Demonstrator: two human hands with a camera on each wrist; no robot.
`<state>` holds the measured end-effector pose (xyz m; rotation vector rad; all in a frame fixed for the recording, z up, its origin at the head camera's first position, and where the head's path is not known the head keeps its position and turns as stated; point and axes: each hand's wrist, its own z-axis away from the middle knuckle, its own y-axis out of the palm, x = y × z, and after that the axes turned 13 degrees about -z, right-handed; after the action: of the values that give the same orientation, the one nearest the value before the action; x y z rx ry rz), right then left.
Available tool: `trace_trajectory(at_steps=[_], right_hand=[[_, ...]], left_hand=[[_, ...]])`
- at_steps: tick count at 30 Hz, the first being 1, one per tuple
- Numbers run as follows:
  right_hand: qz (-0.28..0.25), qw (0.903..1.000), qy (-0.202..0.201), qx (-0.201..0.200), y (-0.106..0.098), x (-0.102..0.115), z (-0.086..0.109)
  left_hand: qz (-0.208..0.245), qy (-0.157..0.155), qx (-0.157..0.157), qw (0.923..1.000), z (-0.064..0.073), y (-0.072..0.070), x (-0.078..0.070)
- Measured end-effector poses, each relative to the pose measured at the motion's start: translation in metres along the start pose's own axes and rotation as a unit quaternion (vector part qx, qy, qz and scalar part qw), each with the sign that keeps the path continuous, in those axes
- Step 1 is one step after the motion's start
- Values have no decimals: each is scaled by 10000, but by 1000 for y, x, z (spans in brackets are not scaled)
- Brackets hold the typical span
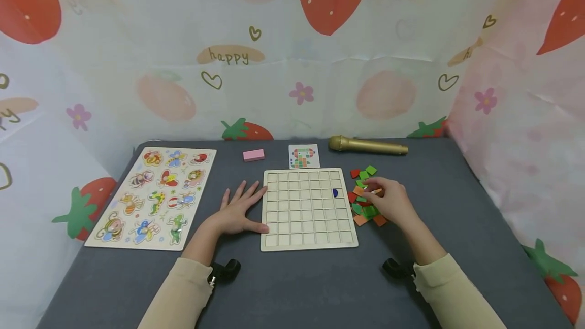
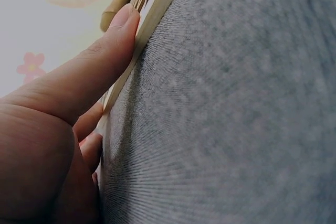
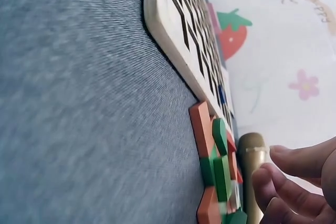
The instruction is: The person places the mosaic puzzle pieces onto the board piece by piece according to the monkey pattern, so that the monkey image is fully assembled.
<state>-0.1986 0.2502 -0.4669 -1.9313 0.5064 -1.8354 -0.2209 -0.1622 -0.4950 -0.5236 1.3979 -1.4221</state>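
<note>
A pale wooden grid board (image 1: pixel 309 210) lies in front of me, with one dark blue half-round piece (image 1: pixel 335 193) in a cell near its right side. My left hand (image 1: pixel 237 212) is spread flat beside the board, thumb and fingertips touching its left edge; the left wrist view shows the thumb (image 2: pixel 105 59) against that edge. Over a pile of small red, green and orange pieces (image 1: pixel 369 211) hovers my right hand (image 1: pixel 388 199). Its thumb and forefinger are bent and slightly apart in the right wrist view, with nothing seen between them. The hand covers part of the pile.
Behind the board lies a card (image 1: pixel 303 156) with a coloured mosaic picture. A pink block (image 1: pixel 253 155) sits left of the card, and a gold microphone (image 1: pixel 367 145) lies to its right. At the left is a board of cartoon insects (image 1: pixel 153 199). Printed cloth hangs behind.
</note>
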Motion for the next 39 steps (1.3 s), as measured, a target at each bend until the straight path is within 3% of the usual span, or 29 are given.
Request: trace_trajectory(at_steps=[12,20,39], right_hand=[[107,9999,-51,103,-4,-6,-1],[38,9994,194,289,1,-5,-3],[237,9995,201,114,-15,-16,3]], left_hand=[[71,4,-58,10000,1,-2,-1],[52,13,-49,10000,-1,0,-1],[70,34,-99,9999,1,1,-1]])
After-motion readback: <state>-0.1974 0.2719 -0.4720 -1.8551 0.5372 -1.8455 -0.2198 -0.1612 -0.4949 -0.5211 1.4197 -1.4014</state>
